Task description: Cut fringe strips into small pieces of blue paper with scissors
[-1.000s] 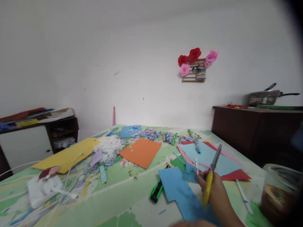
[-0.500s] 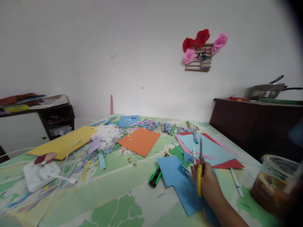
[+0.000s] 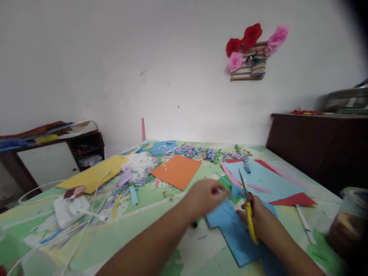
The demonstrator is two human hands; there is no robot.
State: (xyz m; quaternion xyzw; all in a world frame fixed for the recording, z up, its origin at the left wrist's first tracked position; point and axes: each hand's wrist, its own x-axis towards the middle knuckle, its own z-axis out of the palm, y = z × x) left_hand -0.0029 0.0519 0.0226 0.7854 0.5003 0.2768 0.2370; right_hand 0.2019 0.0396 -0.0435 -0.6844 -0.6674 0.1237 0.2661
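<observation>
My right hand [image 3: 260,222] is closed round yellow-handled scissors [image 3: 247,209], blades pointing up and away, and rests on a blue paper sheet [image 3: 232,234] near the table's front right. My left hand [image 3: 205,197] has come in over the sheet's far left corner. It is smeared by motion, so its fingers do not show clearly. A small fringed blue paper piece [image 3: 236,191] lies just beyond both hands.
An orange sheet [image 3: 177,171], a yellow sheet [image 3: 94,177], light blue and red sheets [image 3: 267,180], white shreds [image 3: 140,165] and curled paper strips [image 3: 209,154] cover the green table. A white pen [image 3: 304,226] and a jar [image 3: 346,222] sit right; cables and a white adapter [image 3: 67,209] left.
My left arm has swung in from the lower left over the blue sheet and now hides the green marker. The scissors have tilted a little. The camera shifted slightly left.
</observation>
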